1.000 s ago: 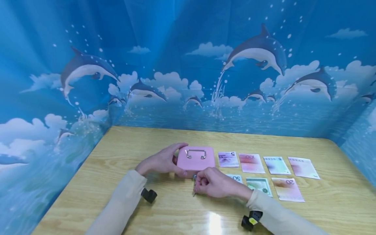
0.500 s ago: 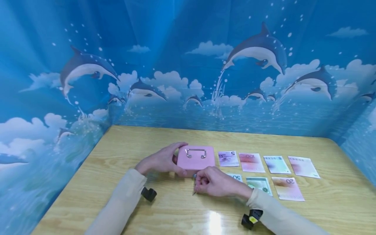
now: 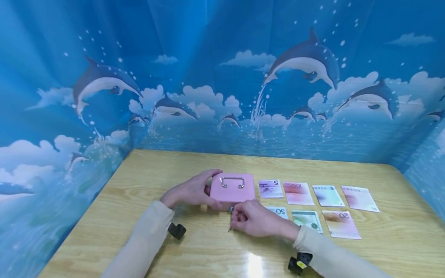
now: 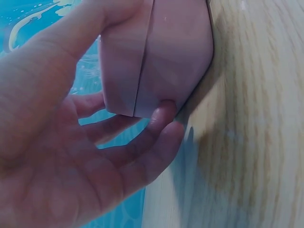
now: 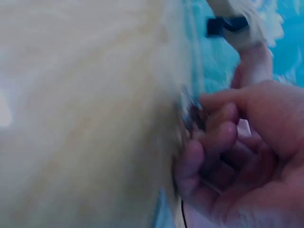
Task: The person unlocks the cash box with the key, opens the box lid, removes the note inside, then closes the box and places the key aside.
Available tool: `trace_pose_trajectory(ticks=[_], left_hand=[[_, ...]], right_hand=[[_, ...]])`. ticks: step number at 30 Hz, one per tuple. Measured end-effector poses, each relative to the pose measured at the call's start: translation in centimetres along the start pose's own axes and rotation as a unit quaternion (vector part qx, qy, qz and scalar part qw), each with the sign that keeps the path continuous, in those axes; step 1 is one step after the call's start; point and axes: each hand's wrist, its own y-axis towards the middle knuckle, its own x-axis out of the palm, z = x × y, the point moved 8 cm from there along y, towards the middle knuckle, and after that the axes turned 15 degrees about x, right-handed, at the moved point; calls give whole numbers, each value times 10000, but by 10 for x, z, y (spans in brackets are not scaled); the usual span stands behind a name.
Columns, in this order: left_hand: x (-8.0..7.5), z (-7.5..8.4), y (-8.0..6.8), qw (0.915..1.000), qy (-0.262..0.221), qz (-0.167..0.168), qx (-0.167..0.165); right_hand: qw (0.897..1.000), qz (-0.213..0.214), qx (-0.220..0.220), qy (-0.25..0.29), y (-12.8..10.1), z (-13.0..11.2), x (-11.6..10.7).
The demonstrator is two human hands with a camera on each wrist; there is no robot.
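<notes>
Wooden table (image 3: 146, 181) with banknotes (image 3: 297, 192) beside pink box (image 3: 232, 187); left fingers (image 3: 210, 174) around box, right fingers (image 3: 240, 216) pinching key (image 3: 231, 210).

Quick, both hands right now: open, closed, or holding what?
Left hand: grips the pink box at its left side.
Right hand: pinches a small key at the box's front.

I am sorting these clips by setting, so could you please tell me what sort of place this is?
Probably a staged tabletop recording booth, not a real shop: a wooden table enclosed by a dolphin-print backdrop, with a pink cash box and banknotes laid out in rows.
</notes>
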Motion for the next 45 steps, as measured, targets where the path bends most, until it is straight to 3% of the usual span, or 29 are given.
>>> trace_pose_trajectory(ticks=[7,14,18,28,31,37,41,45], left_hand=[[0,-1,0,10000,38,-40,5],[-1,2,1,9999,66,-30,120],[-2,3,0,9997,192,-8,170],[-5,3,1,9993,378,35,73],[-4,3,3,9990,442,39,87],[0,9,7,9962,701,-14,515],[2,13,8,9923,988,15,744],[1,15,10,9916,1034,48,770]], right_hand=[[9930,1115,257,-301,0,-3,-1],[9854,1587,317,-521,4,-6,1],[9841,1671,312,-513,5,-8,1],[9900,1371,339,-26,9,-5,0],[9892,1422,318,-148,8,-6,0],[9854,1577,156,-622,6,-11,1],[9876,1449,143,-588,6,-14,2],[9885,1402,127,-544,5,-15,2]])
